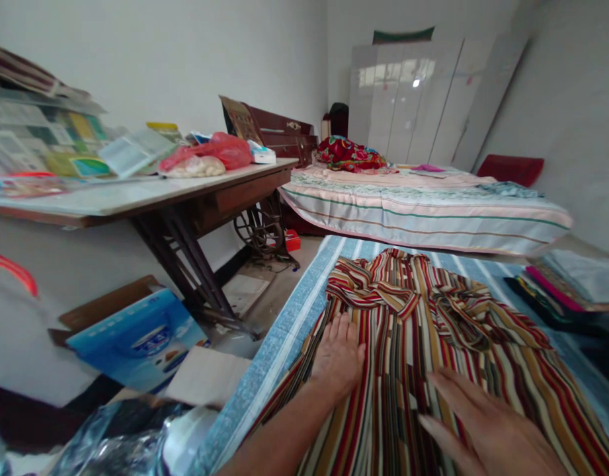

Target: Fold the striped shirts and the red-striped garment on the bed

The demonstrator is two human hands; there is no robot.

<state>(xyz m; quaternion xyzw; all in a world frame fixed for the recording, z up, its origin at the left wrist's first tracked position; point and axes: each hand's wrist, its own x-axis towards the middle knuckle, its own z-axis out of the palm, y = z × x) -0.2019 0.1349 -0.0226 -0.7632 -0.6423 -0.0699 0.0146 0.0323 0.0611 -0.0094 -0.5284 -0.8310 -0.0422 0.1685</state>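
Observation:
A striped garment [393, 357] in red, brown, cream and black is spread over a surface with a blue, white-striped cover [284, 337]. Its two sleeves are folded in across the upper part, and the collar end points away from me. My left hand [340, 354] lies flat on the cloth, left of the middle and just below the folded left sleeve, fingers stretched forward. Over the lower right part is my right hand [483, 423], slightly blurred, with thumb and fingers apart; whether it touches the cloth I cannot tell. Neither hand grips anything.
Folded clothes [557, 294] are stacked at the right edge of the cover. Beyond stands a bed [408, 211] with a red floral quilt [351, 153]. To the left is a sewing-machine table [130, 198] bearing bags and boxes. A blue carton [145, 340] and plastic bags lie below it.

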